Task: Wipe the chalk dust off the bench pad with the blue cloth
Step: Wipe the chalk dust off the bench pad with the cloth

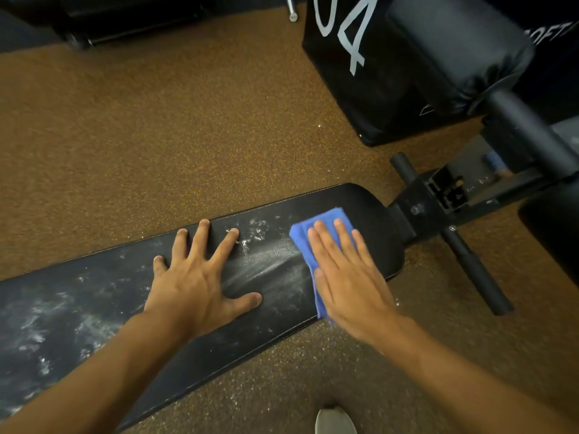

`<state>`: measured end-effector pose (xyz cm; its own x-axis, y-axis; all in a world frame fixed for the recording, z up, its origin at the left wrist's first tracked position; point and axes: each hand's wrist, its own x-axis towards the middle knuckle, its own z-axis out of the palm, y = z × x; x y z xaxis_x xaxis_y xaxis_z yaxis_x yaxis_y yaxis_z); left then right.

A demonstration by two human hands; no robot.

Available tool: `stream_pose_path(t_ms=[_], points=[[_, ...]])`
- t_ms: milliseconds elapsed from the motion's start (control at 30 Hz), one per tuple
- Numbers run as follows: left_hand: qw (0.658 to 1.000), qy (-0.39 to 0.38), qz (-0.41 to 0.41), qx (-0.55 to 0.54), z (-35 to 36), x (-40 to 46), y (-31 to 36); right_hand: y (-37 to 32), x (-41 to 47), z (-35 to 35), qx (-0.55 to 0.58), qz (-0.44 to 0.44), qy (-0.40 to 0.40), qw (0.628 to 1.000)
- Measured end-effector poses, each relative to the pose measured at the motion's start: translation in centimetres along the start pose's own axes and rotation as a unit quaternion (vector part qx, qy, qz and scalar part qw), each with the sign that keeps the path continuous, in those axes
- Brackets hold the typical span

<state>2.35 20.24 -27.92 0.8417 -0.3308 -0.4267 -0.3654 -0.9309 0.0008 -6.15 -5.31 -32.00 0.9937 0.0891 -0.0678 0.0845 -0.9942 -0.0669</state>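
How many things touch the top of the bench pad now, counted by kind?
Hands: 2, left hand flat on the bench pad, right hand pressing the cloth
Blue cloth: 1
Total: 3

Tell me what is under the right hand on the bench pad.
The right hand lies flat on the blue cloth, pressing it against the bench pad. The cloth shows around the fingers and thumb. Any chalk dust beneath the cloth is covered.
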Motion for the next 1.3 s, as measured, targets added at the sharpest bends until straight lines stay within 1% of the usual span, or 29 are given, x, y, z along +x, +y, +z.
stream_pose_path(t_ms=[33, 67, 100, 133, 200, 233, 267, 300, 367, 433, 467, 500, 567, 633, 667, 700, 767, 833, 900, 933, 1000, 1033, 1067, 1100, 1200, 1267, 1300], points=[[1.000, -0.002, 0.000, 0.001, 0.0, -0.1, 0.0, 0.9, -0.9, -0.2, -0.002, -0.028, -0.010, 1.000], [1.000, -0.003, 0.001, 0.001, 0.1, -0.1, 0.1, 1.9, -1.3, -0.1, -0.003, -0.035, -0.013, 0.999], [1.000, -0.005, 0.002, 0.002, 0.0, -0.1, 0.1, 2.8, -1.0, -0.1, -0.001, -0.020, -0.012, 1.000], [1.000, -0.009, 0.002, 0.003, 0.2, -0.2, 0.0, 3.2, -0.4, 0.1, 0.001, 0.014, -0.007, 1.000], [1.000, -0.012, 0.003, 0.005, 0.3, -0.2, 0.2, 2.9, 1.9, 0.1, 0.016, 0.110, 0.011, 0.994], [1.000, -0.009, 0.004, 0.005, 0.2, -0.1, 0.1, 1.9, 2.9, -0.1, 0.030, 0.143, 0.016, 0.989], [1.000, -0.004, 0.004, 0.005, 0.0, -0.1, 0.1, 0.8, 3.6, -0.3, 0.040, 0.150, 0.018, 0.988], [1.000, -0.002, 0.005, 0.004, 0.0, 0.0, 0.0, -0.4, 3.5, -0.3, 0.041, 0.129, 0.015, 0.991], [1.000, -0.001, 0.003, -0.001, 0.0, 0.0, 0.0, -1.9, 1.5, 0.0, 0.026, 0.047, 0.006, 0.999], [1.000, -0.003, 0.001, -0.008, -0.1, -0.1, 0.1, -1.2, -0.8, -0.1, 0.032, -0.014, -0.010, 0.999], [1.000, -0.006, 0.001, -0.005, -0.2, -0.1, 0.1, -0.2, -1.3, -0.1, 0.026, -0.023, -0.010, 0.999], [1.000, -0.009, 0.002, -0.001, -0.2, -0.2, 0.1, 1.0, -1.1, 0.0, 0.016, -0.011, -0.005, 1.000], [1.000, -0.011, 0.003, 0.003, -0.1, -0.1, 0.0, 2.6, 1.0, 0.0, 0.003, 0.063, 0.010, 0.998], [1.000, -0.012, 0.007, 0.002, 0.0, 0.0, 0.0, 2.3, 3.6, -0.1, 0.008, 0.128, 0.023, 0.992], [1.000, -0.011, 0.008, 0.002, 0.0, 0.0, 0.0, 1.5, 4.0, -0.1, 0.010, 0.134, 0.028, 0.991], [1.000, -0.010, 0.008, 0.001, 0.0, 0.1, 0.0, 0.7, 3.8, 0.1, 0.009, 0.116, 0.027, 0.993], [1.000, -0.010, 0.005, 0.000, -0.1, 0.0, -0.1, -0.3, 1.6, 0.2, 0.003, 0.049, 0.008, 0.999], [1.000, -0.010, 0.004, -0.002, -0.2, 0.0, 0.0, 0.3, -1.3, -0.3, 0.004, -0.016, -0.009, 1.000], [1.000, -0.011, 0.004, -0.002, -0.3, -0.1, 0.0, 1.9, -2.1, -0.1, -0.003, -0.040, -0.005, 0.999], [1.000, -0.012, 0.006, -0.004, -0.3, -0.1, 0.1, 2.6, -1.6, 0.0, -0.003, -0.021, 0.001, 1.000], [1.000, -0.010, 0.005, -0.006, -0.2, -0.1, 0.0, 2.7, 0.9, 0.0, 0.011, 0.068, 0.014, 0.998], [1.000, -0.010, 0.005, -0.005, -0.1, 0.0, 0.0, 2.1, 2.1, 0.0, 0.019, 0.107, 0.015, 0.994], [1.000, -0.010, 0.007, -0.004, -0.1, 0.1, 0.0, 1.1, 2.9, 0.1, 0.026, 0.125, 0.018, 0.992], [1.000, -0.009, 0.007, -0.003, 0.0, 0.1, 0.1, 0.0, 3.0, 0.2, 0.028, 0.119, 0.017, 0.992], [1.000, -0.004, 0.002, -0.004, -0.1, 0.0, 0.0, -1.9, -0.3, 0.6, 0.018, 0.002, -0.004, 1.000], [1.000, -0.008, 0.001, -0.005, -0.1, 0.0, 0.1, -0.6, -2.5, 0.5, 0.016, -0.045, -0.015, 0.999], [1.000, -0.007, 0.001, -0.004, -0.1, 0.0, 0.0, 0.3, -2.7, 0.6, 0.012, -0.046, -0.012, 0.999]])
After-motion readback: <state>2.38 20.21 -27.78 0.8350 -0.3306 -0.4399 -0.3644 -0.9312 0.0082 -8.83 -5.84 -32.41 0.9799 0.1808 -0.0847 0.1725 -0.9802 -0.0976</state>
